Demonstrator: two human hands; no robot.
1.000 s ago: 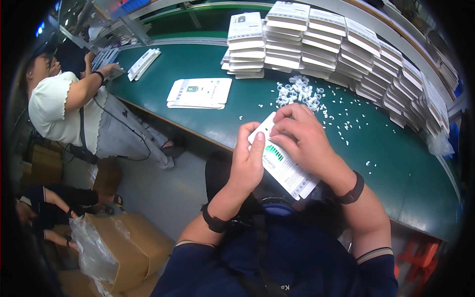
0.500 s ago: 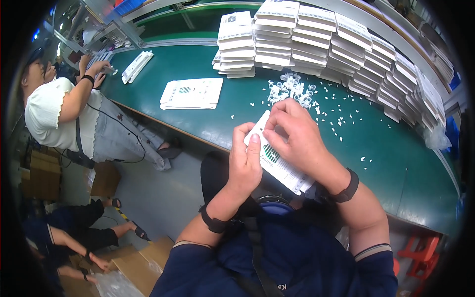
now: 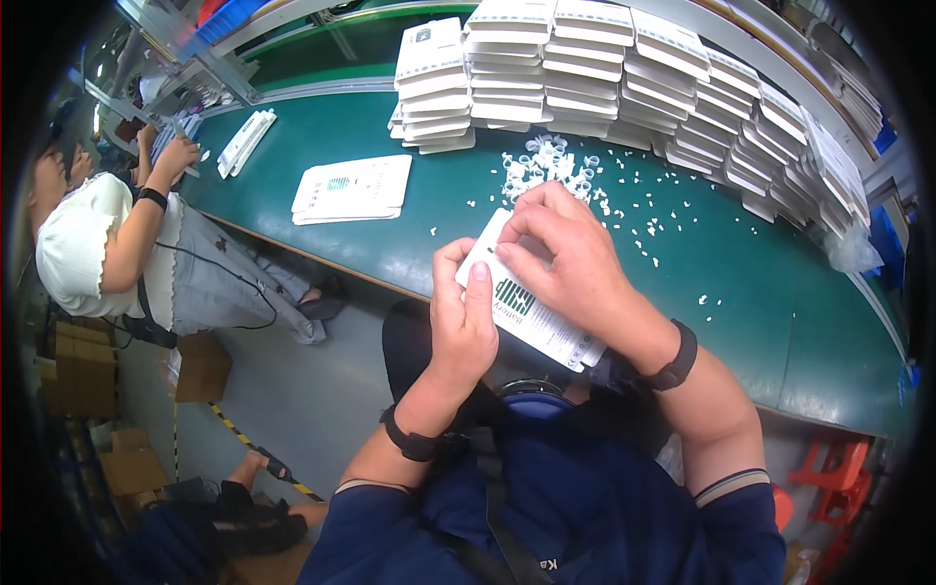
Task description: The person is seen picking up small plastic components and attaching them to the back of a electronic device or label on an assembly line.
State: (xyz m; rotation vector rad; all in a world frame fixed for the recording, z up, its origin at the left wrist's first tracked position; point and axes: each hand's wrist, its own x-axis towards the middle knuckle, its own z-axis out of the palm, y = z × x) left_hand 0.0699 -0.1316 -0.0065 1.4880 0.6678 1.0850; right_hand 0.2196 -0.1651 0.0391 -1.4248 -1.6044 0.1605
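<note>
My left hand (image 3: 464, 317) is closed round the left edge of a flat white cardboard box (image 3: 534, 327) with green print, its thumb lying on the face. The box is tilted over the front edge of the table. Over the box's upper end, my right hand (image 3: 567, 249) is curled, thumb and fingertips pinched together beside a small dark slot. Whatever lies between those fingertips is hidden. Just beyond my right hand, a heap of small white plastic rings and clips (image 3: 546, 164) rests on the green table (image 3: 741, 341).
Tall stacks of flat white boxes (image 3: 585, 68) line the back. A low pile of boxes (image 3: 380, 185) lies to the left, and tiny white bits (image 3: 651, 229) are scattered rightward. A co-worker in a white top (image 3: 83, 234) stands at far left; red stools (image 3: 834, 478) are at lower right.
The whole view has shifted slightly, so the table things sit further left. My hands keep nearly the same hold on the box. The person at the lower left has moved lower and bent away.
</note>
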